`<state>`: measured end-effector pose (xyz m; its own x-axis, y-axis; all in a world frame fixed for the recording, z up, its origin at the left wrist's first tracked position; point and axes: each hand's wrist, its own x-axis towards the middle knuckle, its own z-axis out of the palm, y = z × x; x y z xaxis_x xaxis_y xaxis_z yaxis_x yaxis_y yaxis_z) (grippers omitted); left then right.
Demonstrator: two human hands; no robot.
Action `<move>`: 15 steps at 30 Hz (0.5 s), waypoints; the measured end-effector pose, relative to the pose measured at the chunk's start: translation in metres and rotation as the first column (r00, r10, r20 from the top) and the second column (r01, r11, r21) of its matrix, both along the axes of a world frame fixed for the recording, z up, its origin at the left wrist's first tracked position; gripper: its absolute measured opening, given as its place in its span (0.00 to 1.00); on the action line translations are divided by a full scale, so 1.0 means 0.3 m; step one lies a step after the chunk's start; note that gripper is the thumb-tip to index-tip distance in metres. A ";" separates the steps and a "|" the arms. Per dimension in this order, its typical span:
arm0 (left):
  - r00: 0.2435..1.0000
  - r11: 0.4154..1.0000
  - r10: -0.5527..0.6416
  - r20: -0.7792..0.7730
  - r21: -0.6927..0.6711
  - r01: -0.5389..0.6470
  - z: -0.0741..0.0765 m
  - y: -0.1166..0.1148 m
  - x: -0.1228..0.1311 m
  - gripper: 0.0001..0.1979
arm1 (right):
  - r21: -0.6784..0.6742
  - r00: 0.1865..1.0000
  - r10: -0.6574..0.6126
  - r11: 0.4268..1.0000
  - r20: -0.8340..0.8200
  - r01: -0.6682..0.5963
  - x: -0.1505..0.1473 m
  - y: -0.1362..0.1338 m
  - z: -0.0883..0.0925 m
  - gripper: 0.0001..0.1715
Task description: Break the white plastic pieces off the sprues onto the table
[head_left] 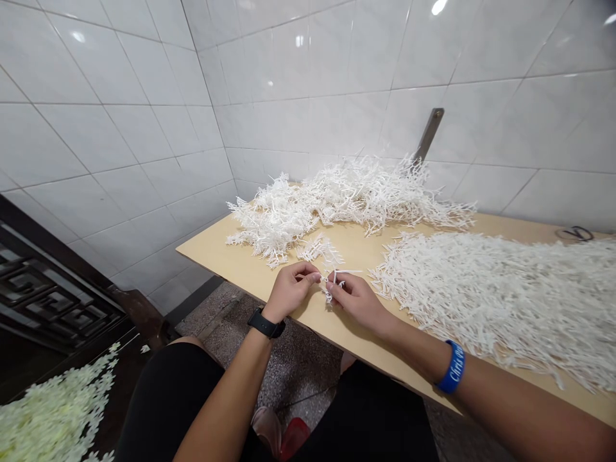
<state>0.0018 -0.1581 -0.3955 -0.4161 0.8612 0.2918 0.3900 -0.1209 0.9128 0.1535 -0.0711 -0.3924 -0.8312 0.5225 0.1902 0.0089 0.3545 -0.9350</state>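
on my feed, both hands work near the front edge of a pale tan wood-look board (212, 247). the task piece, a small white branched plastic stem (328, 297), sits between the fingertips, just above the board.

left hand (294, 289), black watch (266, 323) on its wrist: thumb and forefinger pinched together, seemingly on one end of the stem. right hand (356, 301), with a blue lettered rubber wristband (451, 367) further up the forearm: thumb and forefinger closed on the stem's other side, a thin white stick poking out past the fingers. exact contact is too small for me to tell.

around it: a tall tangled heap of white branching plastic stems (356, 192) behind, a loose white branched sprig (317, 250) just beyond the fingertips, a flat spread of short white plastic pieces (491, 289) to the right.

handling notes, my judgement: pinch close to the joint on both sides, so force lands there and thin arms don't bend. brace the left, let the right do the fine moves. stay low over the board to catch drops. mind the right forearm, close to the flat spread; a sweep could scatter it.
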 end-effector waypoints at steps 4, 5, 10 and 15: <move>0.987 0.992 0.122 0.100 -0.004 -0.123 -0.012 0.008 -0.013 0.06 | 0.095 0.999 0.040 0.995 -0.036 -0.036 0.016 -0.019 0.010 0.16; 0.980 0.989 0.150 0.130 -0.001 -0.151 -0.016 0.010 -0.015 0.06 | 0.131 0.996 0.073 0.989 -0.046 -0.067 0.020 -0.025 0.012 0.17; 0.997 0.997 0.072 -0.042 -0.033 -0.074 -0.022 0.014 -0.009 0.06 | 0.101 0.993 -0.010 0.995 -0.113 0.021 0.012 -0.017 0.005 0.16; 0.999 0.993 0.013 -0.048 -0.118 -0.019 -0.001 0.005 0.018 0.10 | -0.014 0.949 -0.294 0.955 -0.115 0.295 -0.003 0.019 0.003 0.16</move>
